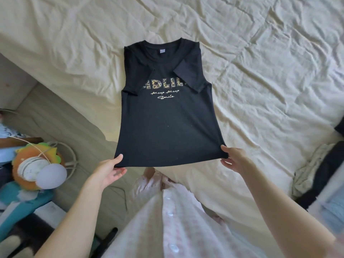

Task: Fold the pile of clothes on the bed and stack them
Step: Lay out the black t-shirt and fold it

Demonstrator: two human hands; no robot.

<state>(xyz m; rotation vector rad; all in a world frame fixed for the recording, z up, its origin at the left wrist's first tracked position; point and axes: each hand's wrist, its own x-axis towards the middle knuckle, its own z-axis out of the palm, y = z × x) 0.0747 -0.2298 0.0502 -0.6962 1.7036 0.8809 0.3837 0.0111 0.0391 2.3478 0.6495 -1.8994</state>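
Black T-shirt (167,118) lies on the bed (260,71), sleeves folded in. Left hand (109,170) and right hand (234,158) each pinch a hem corner at the bed's near edge; open sheet all around.

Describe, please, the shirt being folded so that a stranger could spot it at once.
On the cream bed, find the black T-shirt lying flat mid-frame, sleeves folded in, its hem pinched by the left hand and the right hand. Its leopard-print lettering sets it apart.

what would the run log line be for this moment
stage: folding | item: black t-shirt, sleeves folded in | left hand: hem corner | right hand: hem corner | surface: bed
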